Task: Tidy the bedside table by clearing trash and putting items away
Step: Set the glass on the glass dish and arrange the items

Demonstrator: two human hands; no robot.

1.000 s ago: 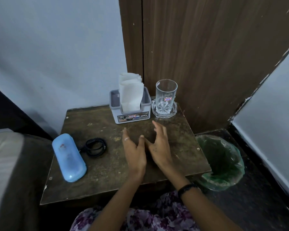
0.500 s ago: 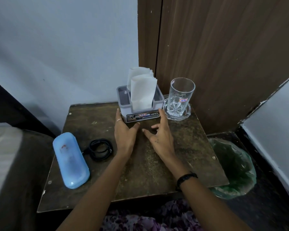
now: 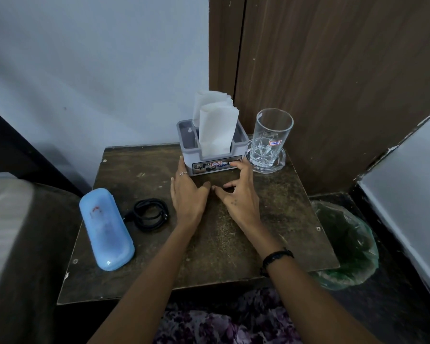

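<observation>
Two hands, left hand and right hand, fingers released, touch grey holder of white napkins at desk's twelve o'clock

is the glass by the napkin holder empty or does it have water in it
Empty, as far as it shows: the upright glass is clear down to its cut base, with no waterline, standing on a glass coaster.

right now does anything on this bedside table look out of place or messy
Mostly tidy. The black cable lies loosely coiled beside the blue case, and pale crumbs speckle the worn tabletop. The tissue holder and glass stand upright.
</observation>
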